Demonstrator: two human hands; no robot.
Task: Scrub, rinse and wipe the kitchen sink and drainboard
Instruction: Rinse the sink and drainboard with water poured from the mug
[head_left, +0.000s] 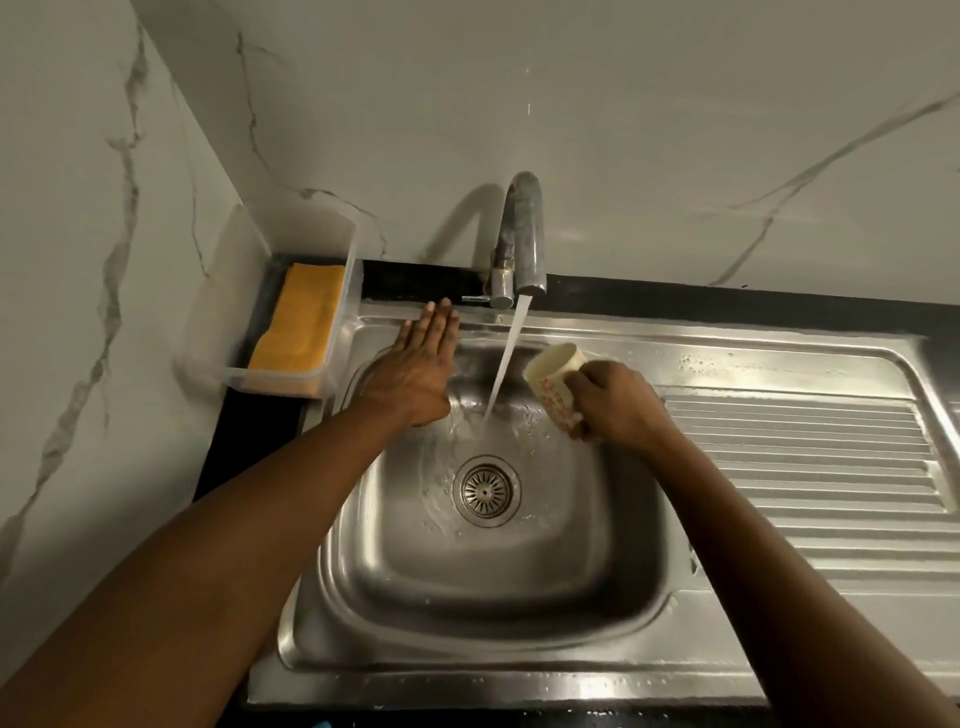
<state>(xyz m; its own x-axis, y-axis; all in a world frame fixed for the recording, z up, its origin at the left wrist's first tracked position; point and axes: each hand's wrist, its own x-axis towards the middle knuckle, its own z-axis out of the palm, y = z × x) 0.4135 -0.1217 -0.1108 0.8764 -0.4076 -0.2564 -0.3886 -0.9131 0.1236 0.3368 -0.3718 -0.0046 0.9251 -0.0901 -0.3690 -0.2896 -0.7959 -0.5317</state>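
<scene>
Water runs from the tap into the steel sink as the right hand grasps a tilted cup; the left hand reaches flat-fingered, holding nothing.

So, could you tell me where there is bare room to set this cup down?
The ribbed drainboard right of the basin is bare, only wet. The basin floor nearer than the drain is bare too. The back is crowded: left hand flat by the tap, running water, right hand holding the cup.
</scene>
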